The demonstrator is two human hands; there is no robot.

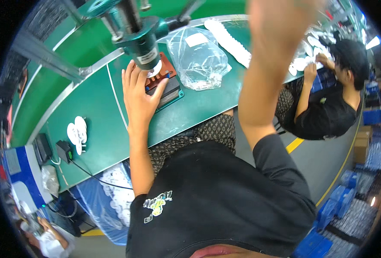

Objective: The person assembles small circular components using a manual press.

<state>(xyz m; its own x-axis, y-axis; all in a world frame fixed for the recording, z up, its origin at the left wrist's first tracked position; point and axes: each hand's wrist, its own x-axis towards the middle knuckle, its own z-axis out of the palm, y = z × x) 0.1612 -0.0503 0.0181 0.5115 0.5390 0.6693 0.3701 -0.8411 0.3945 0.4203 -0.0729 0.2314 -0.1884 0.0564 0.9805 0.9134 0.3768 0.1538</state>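
Observation:
My left hand lies over the left side of an orange-brown and dark fixture block, its fingers stretched out and the thumb spread away from them. Close by its fingertips, a white round part shows under the head of a green bench press. Whether my fingers touch that part, I cannot tell. My right forearm rises on the right to the top edge. There my right hand is smeared and cut off, and its fingers do not show.
A clear plastic bag lies right of the press, with a row of white parts beyond it. Several white discs and a black adapter with a cable are at left. A co-worker sits at right, handling white parts.

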